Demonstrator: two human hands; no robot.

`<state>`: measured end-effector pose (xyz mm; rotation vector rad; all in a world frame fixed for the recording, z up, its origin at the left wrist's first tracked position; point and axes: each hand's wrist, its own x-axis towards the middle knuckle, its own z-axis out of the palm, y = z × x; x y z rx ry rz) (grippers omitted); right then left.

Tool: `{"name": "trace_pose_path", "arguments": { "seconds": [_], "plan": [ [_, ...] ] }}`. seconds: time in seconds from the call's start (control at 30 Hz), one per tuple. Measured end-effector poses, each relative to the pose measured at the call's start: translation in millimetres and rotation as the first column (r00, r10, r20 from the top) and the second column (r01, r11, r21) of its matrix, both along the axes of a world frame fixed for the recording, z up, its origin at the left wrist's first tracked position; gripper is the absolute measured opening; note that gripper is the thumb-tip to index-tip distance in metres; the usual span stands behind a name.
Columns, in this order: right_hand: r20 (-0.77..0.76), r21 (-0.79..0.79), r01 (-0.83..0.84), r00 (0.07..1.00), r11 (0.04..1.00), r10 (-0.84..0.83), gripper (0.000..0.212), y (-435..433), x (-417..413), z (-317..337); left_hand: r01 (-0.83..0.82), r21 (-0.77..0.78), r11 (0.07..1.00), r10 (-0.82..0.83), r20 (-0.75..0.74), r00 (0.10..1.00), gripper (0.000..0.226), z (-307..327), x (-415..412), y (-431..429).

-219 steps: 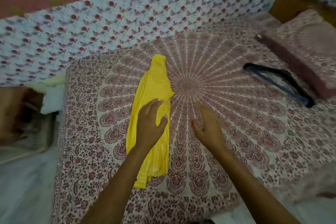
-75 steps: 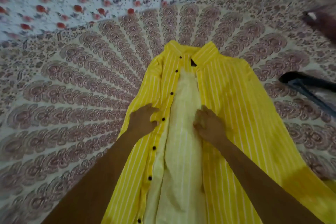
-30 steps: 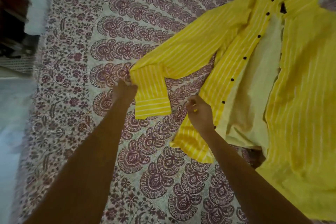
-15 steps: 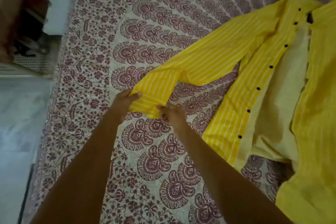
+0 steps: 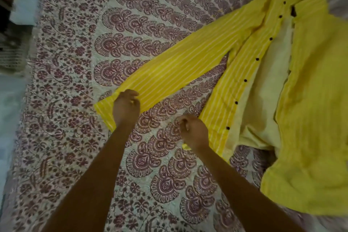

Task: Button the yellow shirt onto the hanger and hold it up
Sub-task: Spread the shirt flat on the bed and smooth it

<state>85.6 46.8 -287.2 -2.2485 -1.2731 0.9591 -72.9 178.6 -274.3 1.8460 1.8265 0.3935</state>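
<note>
Shirt (image 5: 310, 100) lies open on the bed (image 5: 150, 165), its right side cut off by the frame. My left hand (image 5: 126, 108) hides most of the cuff (image 5: 102, 111), pinching it. My right hand (image 5: 194, 131) grips the hem (image 5: 218, 143). Blurry clutter (image 5: 11, 43) and pale floor (image 5: 9, 118) at left.

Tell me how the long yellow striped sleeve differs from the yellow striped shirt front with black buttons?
The long yellow striped sleeve shows no buttons; the yellow striped shirt front has a row of black buttons. The left hand holds the sleeve's end; the right hand is at the shirt front's bottom corner. Both are yellow with thin white stripes.
</note>
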Motion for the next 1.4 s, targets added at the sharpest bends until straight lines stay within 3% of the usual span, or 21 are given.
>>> {"name": "trace_pose_path", "arguments": {
  "seconds": [0.1,0.2,0.27,0.33,0.47,0.53,0.6,0.7,0.77,0.83,0.87,0.93,1.03,1.1,1.17,1.23,1.33,1.4],
  "plan": [
    [0.159,0.104,0.028,0.986,0.994,-0.044,0.024,-33,36,2,0.317,-0.155,0.936,-0.279,0.226,0.933,0.017,-2,46,-37],
    [0.289,0.155,0.18,0.932,0.971,-0.219,0.022,-65,57,11,0.585,-0.384,0.714,-0.437,0.407,0.802,0.035,-3,78,-74],
    [0.207,0.125,0.415,0.878,0.901,-0.432,0.019,-85,63,13,0.715,-0.5,0.489,-0.646,0.343,0.682,0.068,-9,86,-93],
    [0.104,0.0,0.587,0.806,0.81,-0.583,0.02,-107,65,10,0.745,-0.545,0.385,-0.819,0.169,0.548,0.092,-13,89,-109],
    [-0.218,-0.166,0.555,0.785,0.815,-0.579,0.034,-134,46,5,0.72,-0.544,0.431,-0.881,-0.081,0.466,0.106,-9,90,-134],
    [-0.341,-0.169,0.596,0.712,0.785,-0.614,0.05,-137,34,12,0.714,-0.518,0.471,-0.863,-0.1,0.496,0.101,-6,88,-146],
    [-0.402,-0.169,0.672,0.621,0.721,-0.673,0.053,-133,26,22,0.684,-0.405,0.607,-0.751,-0.009,0.661,0.088,-7,86,-155],
    [-0.386,-0.108,0.651,0.669,0.751,-0.635,0.05,-127,24,30,0.476,-0.228,0.85,-0.455,0.141,0.879,0.061,-3,86,-166],
    [-0.414,-0.17,0.644,0.64,0.745,-0.648,0.046,-121,32,38,0.318,-0.095,0.943,-0.296,0.192,0.936,0.045,9,91,-169],
    [-0.571,-0.184,0.641,0.548,0.745,-0.612,0.015,-117,41,48,0.147,0.011,0.989,-0.14,0.363,0.921,0.027,29,95,-172],
    [-0.639,-0.183,0.599,0.53,0.78,-0.557,0.009,-116,45,56,0.076,0.049,0.996,-0.09,0.451,0.888,0.023,40,96,-172],
    [-0.738,-0.174,0.427,0.54,0.887,-0.405,0.027,-114,50,70,-0.02,0.087,0.996,-0.035,0.584,0.811,0.024,62,97,-170],
    [-0.858,-0.123,0.205,0.47,0.971,-0.208,0.034,-116,47,86,-0.033,0.093,0.995,-0.036,0.653,0.757,0.027,87,98,-169],
    [-0.835,-0.104,0.304,0.49,0.947,-0.249,0.033,-119,45,82,0.018,0.116,0.993,-0.085,0.611,0.787,0.029,91,98,-171],
    [-0.692,-0.019,0.535,0.603,0.845,-0.397,0.027,-127,46,71,0.065,0.107,0.992,-0.113,0.554,0.825,0.034,83,93,-172],
    [-0.542,0.086,0.664,0.657,0.743,-0.524,0.029,-137,54,63,0.186,0.063,0.981,-0.194,0.46,0.866,0.037,70,87,-175],
    [-0.448,0.11,0.658,0.702,0.745,-0.553,0.027,-149,72,57,0.42,0.018,0.907,-0.41,0.254,0.876,0.039,50,82,-183],
    [-0.511,-0.017,0.635,0.658,0.772,-0.553,0.021,-151,78,57,0.45,0.023,0.893,-0.441,0.249,0.862,0.034,48,84,-192]
  ]
}}
